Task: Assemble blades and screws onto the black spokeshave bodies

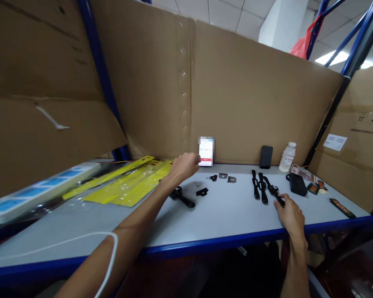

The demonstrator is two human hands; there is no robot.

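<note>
Here, the right hand (291,215) pinches the near handle of a black tool (272,190), rightmost of three on the table (230,219). The left hand (185,164) reaches toward a phone (207,154), propped upright presumably for easy reading; I can't tell that hand's grip.

We note dark tools (262,188) at right: smooth, glossy, like painted metal. Left of them, another dark tool (186,202) carries the same sheen. Small flat plates (232,180) between look like dull metal. Tabletop (224,217) smooth, low sheen; front edge (224,241) looks like painted metal. Far panel (251,103): matt cardboard, with shiny clear tape (183,91) down it. At left we log yellow packets (127,195) in glossy, creased plastic; far right, a smooth plastic bottle (286,159).
</note>
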